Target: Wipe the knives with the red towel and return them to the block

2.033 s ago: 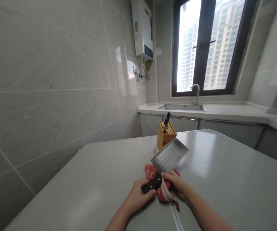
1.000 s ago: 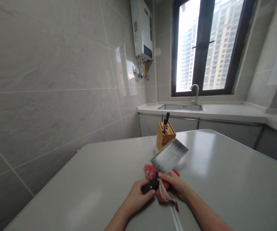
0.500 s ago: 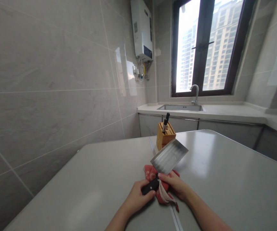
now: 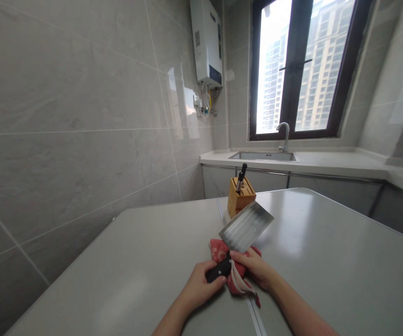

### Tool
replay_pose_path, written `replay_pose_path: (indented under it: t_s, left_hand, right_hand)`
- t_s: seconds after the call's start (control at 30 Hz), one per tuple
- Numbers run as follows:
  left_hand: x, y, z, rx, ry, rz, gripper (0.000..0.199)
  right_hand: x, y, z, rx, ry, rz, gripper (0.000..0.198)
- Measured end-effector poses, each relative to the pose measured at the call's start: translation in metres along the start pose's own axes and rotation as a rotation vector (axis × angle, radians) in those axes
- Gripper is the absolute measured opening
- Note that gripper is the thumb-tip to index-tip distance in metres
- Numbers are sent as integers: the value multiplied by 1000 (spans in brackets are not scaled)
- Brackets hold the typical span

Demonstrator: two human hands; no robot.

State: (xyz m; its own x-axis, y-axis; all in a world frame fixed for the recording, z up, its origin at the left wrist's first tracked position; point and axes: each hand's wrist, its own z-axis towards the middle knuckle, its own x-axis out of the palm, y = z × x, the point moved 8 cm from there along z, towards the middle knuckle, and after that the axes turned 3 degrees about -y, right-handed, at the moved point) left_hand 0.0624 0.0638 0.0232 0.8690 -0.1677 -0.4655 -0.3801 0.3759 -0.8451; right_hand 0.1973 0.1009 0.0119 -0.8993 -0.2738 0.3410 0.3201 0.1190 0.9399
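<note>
A cleaver (image 4: 246, 227) with a broad steel blade and a black riveted handle is held low over the table, its blade angled up and to the right. My left hand (image 4: 201, 281) is closed around the handle. My right hand (image 4: 253, 266) grips a red and white cloth (image 4: 238, 280), with the thumb near the base of the blade. The cloth bunches under and beside the handle, and one corner hangs toward me. Part of the right fingers is hidden by the cloth and blade.
A wooden knife block (image 4: 238, 198) with a black-handled tool in it stands just behind the blade. The pale table (image 4: 145, 252) has a seam strip down its middle. Beyond are a counter (image 4: 327, 161), a sink (image 4: 264, 157) and a faucet (image 4: 285, 135); a tiled wall rises on the left.
</note>
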Motion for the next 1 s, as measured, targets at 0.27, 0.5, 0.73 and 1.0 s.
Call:
replay_pose_path:
  t_s: [0.27, 0.5, 0.73, 1.0]
  left_hand:
    - [-1, -3, -1, -4, -4, 7, 24]
    - [-1, 0, -1, -29, -6, 23, 25]
    - [0, 0, -1, -17, 8, -6, 27]
    - [0, 0, 0, 9, 12, -19, 29]
  right_hand:
    - [-1, -3, 1, 9, 4, 30, 47]
    - [-4, -6, 4, 7, 6, 10, 43]
    - [-5, -10, 5, 9, 7, 15, 45]
    - [-5, -9, 5, 7, -17, 29, 45]
